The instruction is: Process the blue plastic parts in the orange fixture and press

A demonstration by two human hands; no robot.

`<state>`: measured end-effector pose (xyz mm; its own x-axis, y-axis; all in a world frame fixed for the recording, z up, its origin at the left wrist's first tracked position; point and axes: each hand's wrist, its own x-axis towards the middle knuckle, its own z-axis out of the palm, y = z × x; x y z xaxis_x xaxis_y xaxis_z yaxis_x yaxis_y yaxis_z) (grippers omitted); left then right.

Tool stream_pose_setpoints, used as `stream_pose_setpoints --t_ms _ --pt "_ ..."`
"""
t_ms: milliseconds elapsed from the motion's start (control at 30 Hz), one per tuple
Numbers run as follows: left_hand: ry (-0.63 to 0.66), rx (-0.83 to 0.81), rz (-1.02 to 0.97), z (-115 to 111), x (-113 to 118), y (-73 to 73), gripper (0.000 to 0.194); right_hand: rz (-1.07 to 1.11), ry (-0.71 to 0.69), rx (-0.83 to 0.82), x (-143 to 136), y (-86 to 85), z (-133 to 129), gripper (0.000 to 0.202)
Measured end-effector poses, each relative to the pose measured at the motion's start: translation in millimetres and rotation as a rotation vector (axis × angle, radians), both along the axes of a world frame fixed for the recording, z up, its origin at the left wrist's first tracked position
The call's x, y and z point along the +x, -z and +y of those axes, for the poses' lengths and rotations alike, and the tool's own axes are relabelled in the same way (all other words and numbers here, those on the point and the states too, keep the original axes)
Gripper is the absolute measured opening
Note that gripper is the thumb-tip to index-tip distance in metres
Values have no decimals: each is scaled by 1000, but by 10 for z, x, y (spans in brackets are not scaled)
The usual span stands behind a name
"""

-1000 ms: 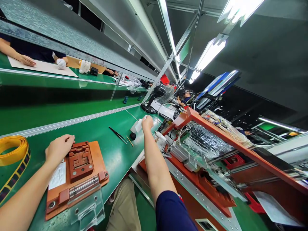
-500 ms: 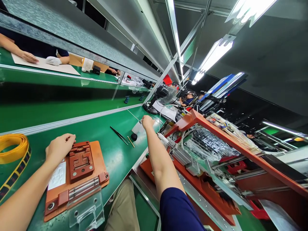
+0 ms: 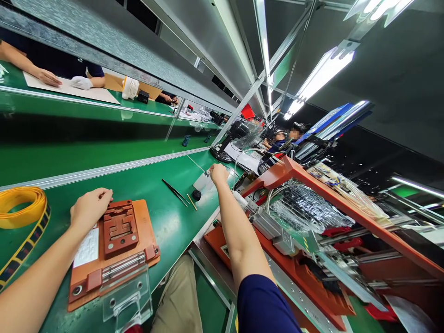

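Observation:
My left hand (image 3: 90,206) rests at the upper left corner of a reddish-brown fixture block (image 3: 120,229), its fingers curled; what they hold, if anything, is hidden. The block sits on an orange base plate (image 3: 147,222) with a clear hinged cover (image 3: 130,296) folded toward me. Stretched far forward, my right hand (image 3: 219,175) is closed at the top of a translucent white bottle (image 3: 204,182) lying near the table's edge. Its fingertips are partly hidden. Beside the bottle are a black round cap (image 3: 196,195), a thin yellow stick (image 3: 192,202) and black tweezers (image 3: 175,192).
A yellow tape roll (image 3: 26,208) lies at the far left. An orange-framed machine (image 3: 287,169) fills the right side. A black fan (image 3: 239,134) stands at the back. Beyond the green partition (image 3: 86,138), another person's hands rest on cardboard (image 3: 72,90).
The view has shifted slightly, moving the scene a little to the right. Both hands keep nearly the same places, by the block and by the bottle.

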<state>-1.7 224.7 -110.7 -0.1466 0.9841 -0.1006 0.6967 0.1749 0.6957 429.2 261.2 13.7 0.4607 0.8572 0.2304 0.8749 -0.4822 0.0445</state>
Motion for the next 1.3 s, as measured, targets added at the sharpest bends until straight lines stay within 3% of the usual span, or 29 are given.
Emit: stream_pose_setpoints --t_ms 367,667,767,867,967,1067,1167,1233,1300 --pt "16 12 -26 -19 -14 -23 35 39 3 34 -26 1 -63 28" --pt "-54 211 -182 -84 19 -61 25 126 1 41 -118 -55 -156 26" --pt "-103 277 -194 -153 31 -129 28 181 -7 35 -113 -23 -137 30" --pt "-110 362 -193 -399 11 -337 29 231 -10 47 -58 14 -66 30" --pt "81 457 -212 -927 -50 -638 24 267 -3 80 -12 20 -1 27" --pt "435 512 -100 -1599 -174 -788 20 266 -12 145 -20 -10 30 22" --pt "906 539 54 -2149 -318 -691 30 242 -53 252 -104 -74 -7 16" --pt "1036 555 206 -2361 -385 -555 36 246 -156 387 -211 -115 -94 10" --pt "1064 611 303 -2439 -416 -423 40 273 -332 523 -356 -124 -234 6"
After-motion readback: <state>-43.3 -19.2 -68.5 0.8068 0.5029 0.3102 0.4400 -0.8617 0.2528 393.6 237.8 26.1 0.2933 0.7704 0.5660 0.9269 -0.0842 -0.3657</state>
